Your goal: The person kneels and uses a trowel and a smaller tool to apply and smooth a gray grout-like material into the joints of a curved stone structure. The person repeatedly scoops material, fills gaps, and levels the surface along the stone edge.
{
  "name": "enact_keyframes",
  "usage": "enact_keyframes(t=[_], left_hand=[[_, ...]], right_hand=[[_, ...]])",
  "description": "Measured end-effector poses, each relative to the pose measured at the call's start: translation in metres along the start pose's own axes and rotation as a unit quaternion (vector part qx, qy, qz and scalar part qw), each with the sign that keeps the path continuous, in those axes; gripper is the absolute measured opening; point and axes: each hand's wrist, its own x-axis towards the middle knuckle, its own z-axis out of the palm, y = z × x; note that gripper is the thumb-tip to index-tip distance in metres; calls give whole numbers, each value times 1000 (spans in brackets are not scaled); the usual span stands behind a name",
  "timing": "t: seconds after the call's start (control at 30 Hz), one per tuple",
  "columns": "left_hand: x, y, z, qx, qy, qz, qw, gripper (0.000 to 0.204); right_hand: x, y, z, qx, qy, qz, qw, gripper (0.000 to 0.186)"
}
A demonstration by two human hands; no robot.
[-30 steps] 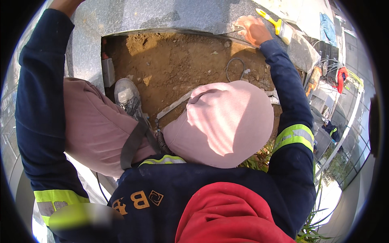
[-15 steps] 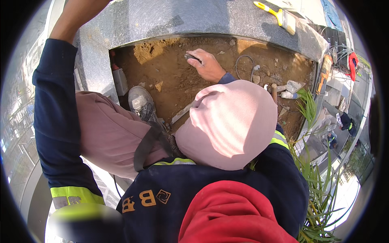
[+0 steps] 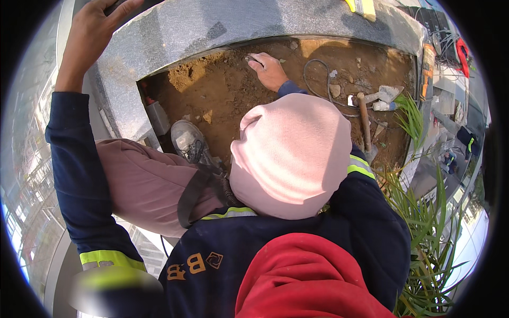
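My left hand (image 3: pixel 94 33) is raised at the upper left, past the grey stone edging (image 3: pixel 175 32). Its thumb and fingers curl around a dark thing, cut off by the picture's top edge, whose kind I cannot make out. My right hand (image 3: pixel 269 72) is low over the brown soil (image 3: pixel 233 79) inside the edging, near its far side. The fingers are bent and pressed together, with a small greyish thing at their tips, too small to name. My pink-clad knee (image 3: pixel 291 153) hides part of the right arm. A dusty shoe (image 3: pixel 188 139) rests on the soil at the left.
A wooden-handled tool (image 3: pixel 365 122), a crumpled pale glove (image 3: pixel 388 94) and a looped cable (image 3: pixel 313 69) lie on the soil. A yellow paintbrush (image 3: pixel 363 8) is on the edging. An orange tool (image 3: pixel 427 63) stands at right. Green leaves (image 3: pixel 429 222) hang nearby; people (image 3: pixel 466 140) are beyond.
My left hand has come down further into view, showing thumb and fingers. The right hand stays over the same soil, its fingers slightly shifted. The view has tilted, showing more of the wooden handle.
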Motion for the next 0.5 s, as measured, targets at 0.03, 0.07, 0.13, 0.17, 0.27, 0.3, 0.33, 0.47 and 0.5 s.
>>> enact_keyframes(t=[0.03, 0.07, 0.13, 0.17, 0.27, 0.3, 0.33, 0.47, 0.5], left_hand=[[2, 0, -5, 2, -18, -11, 1000, 26], [3, 0, -9, 7, -17, -13, 1000, 26], [0, 1, 0, 7, -7, -7, 1000, 26], [-2, 0, 4, 9, -1, -4, 1000, 25], [-2, 5, 7, 9, 26, 9, 1000, 25], [-1, 7, 9, 8, 37, 13, 999, 25], [-1, 7, 10, 10, 42, 15, 999, 25], [-3, 11, 3, 19, 13, 9, 1000, 24], [-2, 12, -1, 20, -4, 6, 1000, 24]], right_hand=[[0, -1, -4, 2, 4, -5, 1000, 39], [1, -1, -8, -2, -5, 0, 1000, 40], [-1, 7, -21, -8, -30, 28, 999, 44], [-1, 11, -26, -9, -45, 40, 998, 47], [-3, 22, -50, -34, -42, 44, 998, 47], [-3, 27, -60, -47, -35, 30, 998, 48], [-1, 31, -66, -55, -31, 16, 998, 50], [2, 45, -83, -97, -42, 27, 994, 52], [4, 48, -86, -111, -43, 29, 993, 52]])
